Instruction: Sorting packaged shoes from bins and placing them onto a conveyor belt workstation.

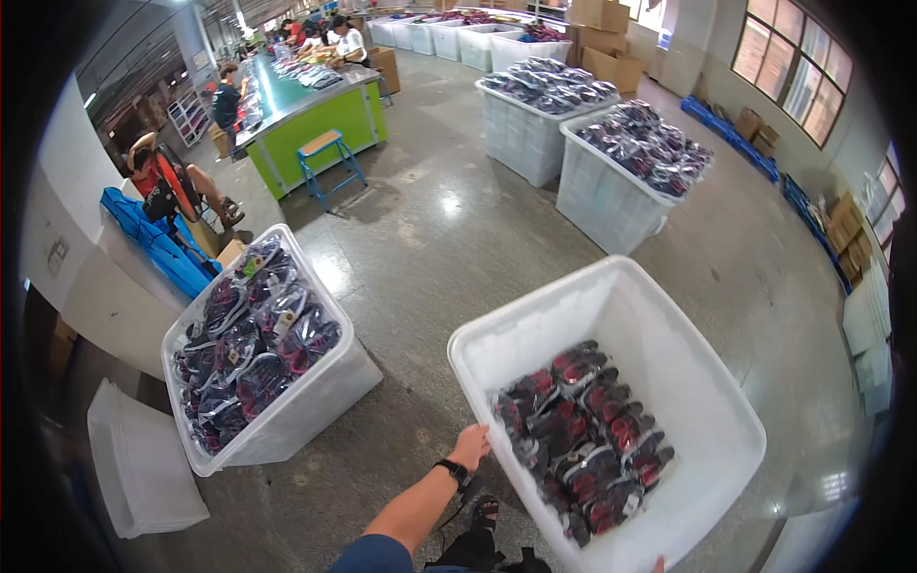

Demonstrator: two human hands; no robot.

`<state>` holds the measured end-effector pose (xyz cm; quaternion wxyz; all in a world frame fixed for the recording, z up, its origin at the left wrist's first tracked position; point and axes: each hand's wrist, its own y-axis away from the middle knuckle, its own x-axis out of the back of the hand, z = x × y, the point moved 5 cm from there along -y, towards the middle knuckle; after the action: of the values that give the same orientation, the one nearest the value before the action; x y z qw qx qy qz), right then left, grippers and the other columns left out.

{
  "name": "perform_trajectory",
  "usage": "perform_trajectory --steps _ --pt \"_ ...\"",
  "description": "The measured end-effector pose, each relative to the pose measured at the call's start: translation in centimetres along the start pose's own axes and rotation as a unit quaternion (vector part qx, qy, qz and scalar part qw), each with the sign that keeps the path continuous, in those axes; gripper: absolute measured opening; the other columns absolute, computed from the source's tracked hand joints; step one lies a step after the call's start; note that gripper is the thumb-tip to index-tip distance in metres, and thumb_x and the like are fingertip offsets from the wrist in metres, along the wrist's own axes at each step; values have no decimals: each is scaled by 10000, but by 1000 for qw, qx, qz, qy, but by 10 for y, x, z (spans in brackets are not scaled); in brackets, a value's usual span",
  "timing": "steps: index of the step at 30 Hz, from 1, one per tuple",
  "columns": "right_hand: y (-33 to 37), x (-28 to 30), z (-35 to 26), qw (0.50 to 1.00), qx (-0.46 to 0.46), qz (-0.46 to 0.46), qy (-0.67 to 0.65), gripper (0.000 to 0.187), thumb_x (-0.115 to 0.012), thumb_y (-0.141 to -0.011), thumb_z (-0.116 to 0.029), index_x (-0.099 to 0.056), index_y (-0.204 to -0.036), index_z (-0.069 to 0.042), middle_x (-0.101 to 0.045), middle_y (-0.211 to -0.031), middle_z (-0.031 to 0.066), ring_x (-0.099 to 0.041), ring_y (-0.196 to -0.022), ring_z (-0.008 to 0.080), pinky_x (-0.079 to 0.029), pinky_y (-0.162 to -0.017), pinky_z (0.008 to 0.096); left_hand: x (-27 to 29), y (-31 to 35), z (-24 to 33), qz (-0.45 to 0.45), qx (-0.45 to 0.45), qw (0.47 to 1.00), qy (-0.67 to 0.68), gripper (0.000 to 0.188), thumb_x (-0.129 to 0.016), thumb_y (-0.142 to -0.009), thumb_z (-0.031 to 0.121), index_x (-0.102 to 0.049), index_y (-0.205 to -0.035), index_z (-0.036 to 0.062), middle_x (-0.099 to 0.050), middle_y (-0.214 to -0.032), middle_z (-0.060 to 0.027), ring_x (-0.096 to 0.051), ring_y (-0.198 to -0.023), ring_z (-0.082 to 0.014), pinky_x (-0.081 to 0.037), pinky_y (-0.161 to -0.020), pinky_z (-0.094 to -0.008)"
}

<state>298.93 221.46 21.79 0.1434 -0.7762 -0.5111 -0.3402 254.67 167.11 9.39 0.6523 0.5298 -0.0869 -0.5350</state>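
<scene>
Two hands are at one white bin (702, 382). The left hand (470, 447) has its fingers closed on the left rim; of the right hand (659, 565) only a small part is visible, at the near rim, so I cannot tell whether it is gripping. The bin stands just to the right of the left hand, and inside it black and red shoes (583, 449) lie close together on the bottom. Behind the left hand, on the wrist, is a dark watch (457, 471). To the left of this hand, and apart from it, stands a second bin (320, 411), full of wrapped shoes (253, 334). Far ahead of the left hand and to the right are two more bins (607, 205), heaped with wrapped goods (640, 143); far ahead and to the left are a blue stool (320, 143) and a green table (272, 167)
</scene>
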Motion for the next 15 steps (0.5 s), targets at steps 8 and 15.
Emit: perform_trajectory --steps 8,15 --pt "-470 -273 -83 936 -307 -7 -172 484 -764 -768 2 -590 -1214 66 -696 -1121 189 -689 -987 337 -568 -821 468 11 -60 136 5 -91 995 -36 157 -640 -1015 220 -620 -1077 77 -629 -847 -16 -634 -743 -144 -548 -674 -316" --pt "-686 -485 -295 950 -226 -82 -197 295 -761 -789 -90 -642 -990 91 -686 -852 186 -677 -700 289 -494 -527 445 288 -7 -3 391 -58 899 188 245 -514 -1006 263 -587 -843 95 -585 -701 -85 -566 -591 -211 -474 -515 -394"
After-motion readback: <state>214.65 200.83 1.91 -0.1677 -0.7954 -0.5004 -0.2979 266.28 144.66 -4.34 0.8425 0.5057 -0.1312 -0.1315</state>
